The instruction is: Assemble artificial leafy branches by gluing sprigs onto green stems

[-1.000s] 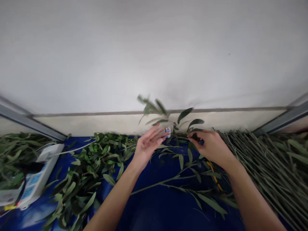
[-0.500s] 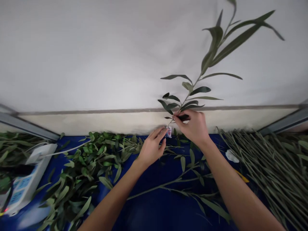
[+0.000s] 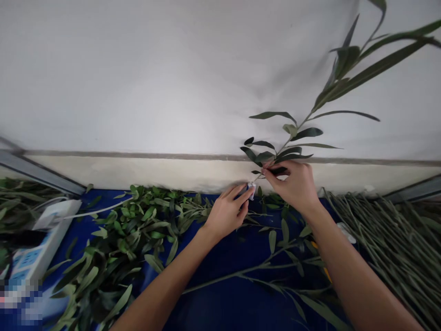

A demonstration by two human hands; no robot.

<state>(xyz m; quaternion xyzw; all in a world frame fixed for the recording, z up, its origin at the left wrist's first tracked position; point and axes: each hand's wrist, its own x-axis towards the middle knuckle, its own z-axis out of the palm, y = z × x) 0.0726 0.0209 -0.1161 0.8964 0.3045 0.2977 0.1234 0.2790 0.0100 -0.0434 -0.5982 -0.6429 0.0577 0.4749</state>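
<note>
Between the thumb and fingers of my right hand, the lower stem of a leafy green branch is pinched. The branch leans up and to the right in front of the pale wall, with long narrow leaves at its upper end. At the stem's lower end is a small crumpled white wrapper with some blue on it. My left hand has its fingers closed around this wrapper; the very tip of the stem is hidden there.
A blue table top lies below, with a loose branch across it. Cut leafy sprigs are heaped left. Bare stems lie right. A white power strip with a cable sits far left. Behind rises a wall.
Both hands and the branch have shifted slightly right in the view. The left fingers have closed further over the wrapper, and the right hand keeps its pinch on the stem.
</note>
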